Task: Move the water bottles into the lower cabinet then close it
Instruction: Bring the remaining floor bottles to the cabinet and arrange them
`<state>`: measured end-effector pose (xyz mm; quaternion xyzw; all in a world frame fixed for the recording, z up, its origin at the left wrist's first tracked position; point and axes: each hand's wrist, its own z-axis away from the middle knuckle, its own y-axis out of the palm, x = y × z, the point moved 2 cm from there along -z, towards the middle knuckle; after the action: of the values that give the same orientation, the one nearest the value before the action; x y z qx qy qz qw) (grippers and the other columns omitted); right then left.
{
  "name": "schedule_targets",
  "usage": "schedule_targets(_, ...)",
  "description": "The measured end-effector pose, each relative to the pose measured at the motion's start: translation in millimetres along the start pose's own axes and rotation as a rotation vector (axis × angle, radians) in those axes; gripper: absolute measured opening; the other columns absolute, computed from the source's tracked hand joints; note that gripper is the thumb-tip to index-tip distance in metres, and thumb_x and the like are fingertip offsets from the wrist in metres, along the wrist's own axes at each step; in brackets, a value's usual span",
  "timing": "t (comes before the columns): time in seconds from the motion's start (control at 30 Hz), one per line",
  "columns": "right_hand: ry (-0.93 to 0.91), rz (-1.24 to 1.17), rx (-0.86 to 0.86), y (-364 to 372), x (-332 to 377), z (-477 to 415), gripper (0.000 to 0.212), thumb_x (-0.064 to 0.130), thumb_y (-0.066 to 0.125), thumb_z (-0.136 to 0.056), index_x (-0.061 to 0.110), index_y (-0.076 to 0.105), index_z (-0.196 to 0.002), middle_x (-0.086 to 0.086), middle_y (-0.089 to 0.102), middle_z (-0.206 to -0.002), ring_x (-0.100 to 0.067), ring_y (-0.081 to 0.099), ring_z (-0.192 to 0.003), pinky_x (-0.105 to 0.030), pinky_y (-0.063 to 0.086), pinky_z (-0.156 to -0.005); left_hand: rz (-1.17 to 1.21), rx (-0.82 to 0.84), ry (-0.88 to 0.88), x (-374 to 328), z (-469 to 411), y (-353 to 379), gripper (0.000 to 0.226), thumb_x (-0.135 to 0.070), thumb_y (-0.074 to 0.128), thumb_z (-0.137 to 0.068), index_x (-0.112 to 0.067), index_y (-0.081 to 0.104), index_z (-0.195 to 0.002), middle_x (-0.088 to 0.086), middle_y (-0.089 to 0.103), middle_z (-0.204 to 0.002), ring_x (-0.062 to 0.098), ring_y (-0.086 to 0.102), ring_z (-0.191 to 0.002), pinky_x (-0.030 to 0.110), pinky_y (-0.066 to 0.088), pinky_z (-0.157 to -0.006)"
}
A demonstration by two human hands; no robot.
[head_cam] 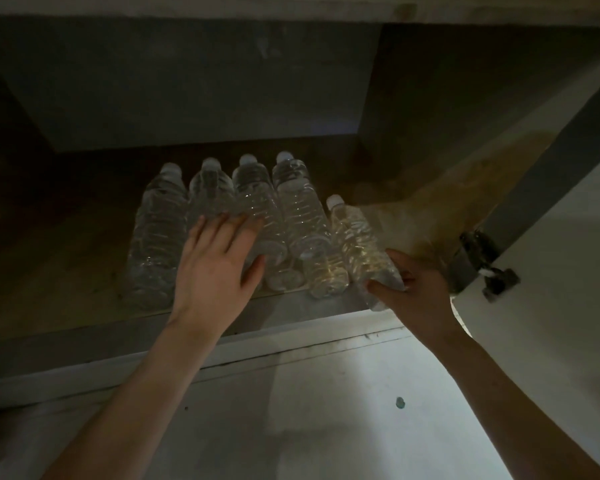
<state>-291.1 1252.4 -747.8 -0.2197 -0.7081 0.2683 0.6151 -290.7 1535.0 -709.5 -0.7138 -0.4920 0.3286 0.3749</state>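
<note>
The right hand (pixel 411 289) grips the last bottle (pixel 355 242) by its base, at the front edge of the cabinet (pixel 66 265). The left hand (pixel 215 261) (fingers spread) presses the row (pixel 291 206). If released carelessly, it may roll out.

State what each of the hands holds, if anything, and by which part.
The right hand grips the rightmost bottle by its base. The left hand holds nothing, lying open on other bottles.

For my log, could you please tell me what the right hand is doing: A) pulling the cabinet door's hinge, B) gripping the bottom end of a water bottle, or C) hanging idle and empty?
B: the right hand curls its fingers around the base of the rightmost bottle.
</note>
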Motion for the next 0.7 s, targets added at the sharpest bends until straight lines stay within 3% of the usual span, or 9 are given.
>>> schedule_targets(0.07,0.168,-0.166,-0.164,3.6,0.4,-7.0,0.043,0.03,0.082,-0.077,0.023,0.065,-0.115,0.013,0.068,-0.106,-0.008,0.064,-0.1,-0.024,0.05,-0.093,0.013,0.005,0.014,2.5,0.6,0.0,0.05,-0.031,0.061,-0.091,-0.013,0.052,-0.137,0.01,0.058,-0.134,0.029,0.052,-0.127,0.048,0.028,-0.116)
schedule_targets(0.13,0.155,-0.196,-0.193,8.3,1.0,-13.8,0.035,0.018,0.081,-0.078,0.029,0.065,-0.107,0.018,0.068,-0.099,-0.002,0.067,-0.094,-0.014,0.051,-0.084,0.029,0.0,0.025,3.5,1.0,0.3,0.049,-0.031,0.06,-0.092,-0.014,0.052,-0.137,0.009,0.058,-0.134,0.027,0.052,-0.127,0.047,0.029,-0.116)
schedule_targets(0.2,0.137,-0.183,-0.192,12.5,8.4,-21.3,0.03,0.02,0.079,-0.081,0.025,0.067,-0.108,0.017,0.07,-0.096,0.004,0.066,-0.087,-0.007,0.049,-0.072,0.04,-0.009,0.029,4.3,0.4,0.5,0.048,-0.03,0.061,-0.091,-0.014,0.053,-0.136,0.009,0.059,-0.133,0.027,0.052,-0.126,0.047,0.029,-0.116)
schedule_targets(0.43,0.171,-0.206,-0.217,19.7,14.9,-36.6,0.03,0.027,0.074,-0.087,0.032,0.063,-0.114,0.016,0.068,-0.102,-0.003,0.065,-0.092,-0.015,0.052,-0.076,0.06,-0.027,0.036,6.3,1.6,3.8,0.044,-0.033,0.054,-0.096,-0.016,0.052,-0.137,0.007,0.058,-0.134,0.026,0.051,-0.127,0.046,0.028,-0.116)
schedule_targets(0.57,0.167,-0.181,-0.204,20.3,15.5,-35.4,0.042,0.03,0.072,-0.088,0.025,0.06,-0.128,0.02,0.061,-0.104,0.004,0.058,-0.088,-0.003,0.042,-0.069,0.06,-0.038,0.032,5.5,1.5,3.0,0.044,-0.032,0.054,-0.095,-0.016,0.053,-0.135,0.007,0.059,-0.133,0.026,0.052,-0.125,0.047,0.028,-0.116)
schedule_targets(0.7,0.142,-0.102,-0.157,9.6,19.7,-35.3,0.042,0.038,0.069,-0.089,0.026,0.058,-0.128,0.01,0.063,-0.114,-0.014,0.061,-0.106,-0.022,0.051,-0.084,0.068,-0.015,0.024,3.1,0.9,0.0,0.048,-0.03,0.06,-0.09,-0.015,0.052,-0.136,0.008,0.059,-0.132,0.027,0.053,-0.125,0.047,0.028,-0.116)
